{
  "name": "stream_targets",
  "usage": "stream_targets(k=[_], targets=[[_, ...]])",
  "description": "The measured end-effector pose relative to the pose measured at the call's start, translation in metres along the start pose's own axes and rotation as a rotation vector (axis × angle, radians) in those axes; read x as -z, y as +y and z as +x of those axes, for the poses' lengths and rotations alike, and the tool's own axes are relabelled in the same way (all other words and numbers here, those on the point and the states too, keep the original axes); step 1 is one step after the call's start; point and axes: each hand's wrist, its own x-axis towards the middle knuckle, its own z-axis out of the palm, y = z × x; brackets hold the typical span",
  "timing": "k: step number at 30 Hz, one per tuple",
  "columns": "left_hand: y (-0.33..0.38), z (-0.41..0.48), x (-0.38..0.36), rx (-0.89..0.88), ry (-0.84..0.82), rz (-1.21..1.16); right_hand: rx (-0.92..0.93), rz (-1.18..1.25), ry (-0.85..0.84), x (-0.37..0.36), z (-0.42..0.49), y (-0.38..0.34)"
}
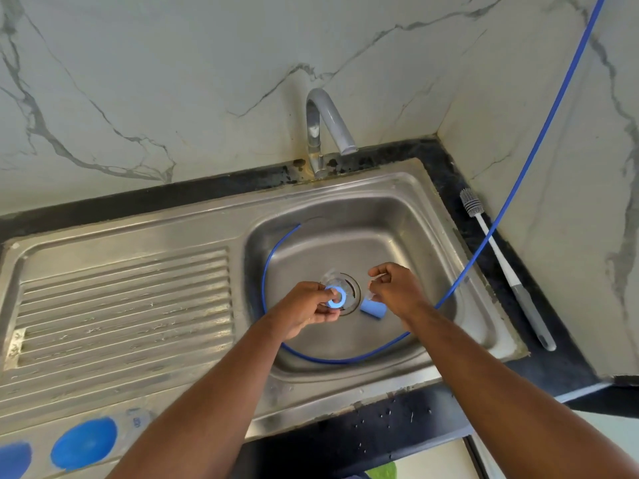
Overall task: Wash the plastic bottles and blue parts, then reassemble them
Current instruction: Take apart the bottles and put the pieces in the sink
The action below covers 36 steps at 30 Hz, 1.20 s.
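Over the sink basin [408,236], my left hand [304,311] grips a clear plastic part with a light blue ring [336,296] on it, held above the drain. My right hand [394,288] pinches a small clear piece [375,279] between curled fingers; its shape is hard to tell. A light blue cylindrical part [373,308] sits just below my right hand; whether the hand holds it or it lies on the basin floor I cannot tell. Two round blue caps [84,443] lie on the drainboard at the bottom left.
A thin blue hose [518,183] comes down from the upper right and loops around the basin floor. The tap [328,122] stands behind the basin, with no water running. A white and grey bottle brush [505,267] lies on the dark counter to the right. A ribbed drainboard [124,302] lies left.
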Motion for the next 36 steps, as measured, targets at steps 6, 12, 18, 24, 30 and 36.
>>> stream_targets(k=[6, 12, 18, 24, 30, 36], targets=[[-0.008, 0.028, -0.002, 0.109, -0.002, 0.137, 0.009, -0.133, 0.027, -0.004, 0.023, 0.004], [-0.020, 0.060, -0.003, 0.039, 0.132, 0.568, -0.021, -0.245, -0.087, -0.016, 0.045, 0.017], [-0.035, 0.075, -0.004, -0.176, 0.041, 0.926, -0.059, -0.404, -0.185, -0.034, 0.051, 0.026], [-0.046, 0.088, 0.003, -0.233, 0.011, 1.126, -0.038, -0.479, -0.199, -0.039, 0.055, 0.036], [-0.053, 0.072, 0.011, -0.212, 0.097, 1.136, 0.001, -0.540, -0.228, -0.050, 0.058, 0.038], [-0.036, 0.057, 0.026, -0.175, 0.260, 1.111, -0.005, -0.657, -0.359, -0.075, 0.058, 0.039]])
